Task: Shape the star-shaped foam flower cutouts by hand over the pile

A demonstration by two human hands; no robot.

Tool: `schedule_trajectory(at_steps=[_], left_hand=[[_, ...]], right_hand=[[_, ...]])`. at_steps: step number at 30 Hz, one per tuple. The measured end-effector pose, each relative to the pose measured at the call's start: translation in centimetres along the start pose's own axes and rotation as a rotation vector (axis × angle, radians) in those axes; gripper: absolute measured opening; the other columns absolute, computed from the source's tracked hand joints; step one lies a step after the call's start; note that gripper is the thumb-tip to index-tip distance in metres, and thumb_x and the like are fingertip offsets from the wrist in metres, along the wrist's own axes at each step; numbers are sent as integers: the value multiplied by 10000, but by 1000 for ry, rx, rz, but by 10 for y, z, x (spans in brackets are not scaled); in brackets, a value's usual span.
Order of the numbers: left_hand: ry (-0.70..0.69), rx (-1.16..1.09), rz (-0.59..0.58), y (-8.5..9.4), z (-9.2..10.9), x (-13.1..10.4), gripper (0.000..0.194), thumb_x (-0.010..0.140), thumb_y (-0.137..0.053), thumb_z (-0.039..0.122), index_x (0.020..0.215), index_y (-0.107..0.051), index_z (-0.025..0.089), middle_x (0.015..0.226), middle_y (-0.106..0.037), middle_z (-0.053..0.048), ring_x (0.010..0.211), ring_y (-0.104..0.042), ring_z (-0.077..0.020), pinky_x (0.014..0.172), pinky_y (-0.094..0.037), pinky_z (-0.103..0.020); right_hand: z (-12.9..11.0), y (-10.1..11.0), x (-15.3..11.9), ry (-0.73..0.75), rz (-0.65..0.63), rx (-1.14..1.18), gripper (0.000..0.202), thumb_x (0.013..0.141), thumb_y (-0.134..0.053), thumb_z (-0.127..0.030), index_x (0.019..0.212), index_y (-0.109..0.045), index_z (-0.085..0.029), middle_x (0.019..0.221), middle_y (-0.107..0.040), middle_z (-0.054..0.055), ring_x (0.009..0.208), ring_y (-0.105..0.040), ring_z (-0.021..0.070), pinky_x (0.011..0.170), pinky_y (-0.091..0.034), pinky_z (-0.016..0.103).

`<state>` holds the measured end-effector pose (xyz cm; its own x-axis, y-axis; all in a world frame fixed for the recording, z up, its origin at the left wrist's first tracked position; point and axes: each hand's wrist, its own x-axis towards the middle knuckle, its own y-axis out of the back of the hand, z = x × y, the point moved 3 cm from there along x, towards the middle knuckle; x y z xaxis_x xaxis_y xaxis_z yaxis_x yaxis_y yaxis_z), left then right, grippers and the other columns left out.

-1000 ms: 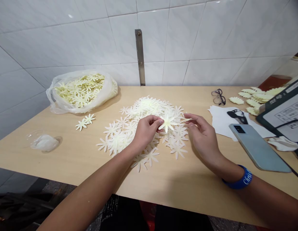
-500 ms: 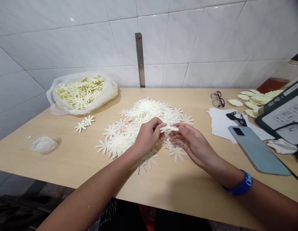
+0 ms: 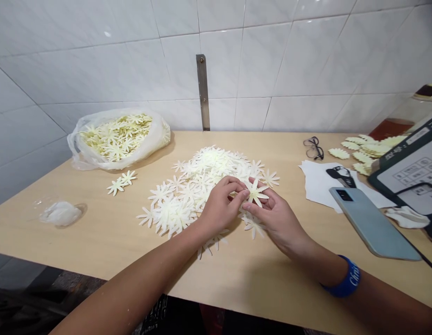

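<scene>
A pale cream flower cutout (image 3: 257, 192) with narrow petals is held between my two hands, its face turned up toward me. My left hand (image 3: 226, 201) pinches its left side with thumb and forefinger. On the other side, my right hand (image 3: 273, 211) grips it from below and right, the thumb near its lower petals. Both hands hover over the right part of a loose pile of similar white flower cutouts (image 3: 209, 167). Whether more than one layer is in my fingers I cannot tell.
Back left stands a plastic bag (image 3: 160, 135) full of yellowish flower cutouts, with two loose flowers (image 3: 116, 186) before it. A clear dish of white stuff (image 3: 60, 212) sits left. Rightward lie glasses (image 3: 314, 148), paper (image 3: 315, 179), a phone (image 3: 374, 223) and scalloped cutouts (image 3: 374, 148).
The flower cutout has turned from nearly edge-on to facing me. My left hand has shifted slightly right, closer to my right hand, whose thumb has come round to the front.
</scene>
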<state>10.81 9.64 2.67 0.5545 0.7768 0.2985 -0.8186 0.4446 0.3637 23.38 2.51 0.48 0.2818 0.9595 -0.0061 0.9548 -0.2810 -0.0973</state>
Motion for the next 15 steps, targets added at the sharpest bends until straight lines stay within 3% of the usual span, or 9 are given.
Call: schedule_trajectory(at_steps=[4, 7, 15], left_hand=[[79, -169, -41, -1, -1, 2, 253, 866, -582, 328, 687, -678, 177, 1063, -560, -85, 1073, -550, -205, 829, -485, -276], [137, -227, -25, 1, -1, 4, 247, 841, -620, 315, 653, -692, 172, 1045, -564, -80, 1102, -540, -211, 958, -431, -307], [184, -288, -12, 7, -3, 7, 262, 813, -646, 346, 627, -680, 164, 1055, -596, -84, 1085, -548, -224, 1006, -382, -344]], right_hand=[[1, 3, 3, 54, 46, -31, 408, 735, -778, -385, 1088, -643, -233, 911, -713, 40, 818, -667, 207, 742, -541, 339], [2, 5, 4, 81, 30, -18, 275, 748, -772, -383, 937, -663, -216, 847, -699, 28, 809, -661, 202, 732, -531, 318], [5, 7, 6, 22, 39, -40, 250, 761, -749, -428, 828, -691, -194, 716, -659, 24, 705, -625, 176, 689, -515, 304]])
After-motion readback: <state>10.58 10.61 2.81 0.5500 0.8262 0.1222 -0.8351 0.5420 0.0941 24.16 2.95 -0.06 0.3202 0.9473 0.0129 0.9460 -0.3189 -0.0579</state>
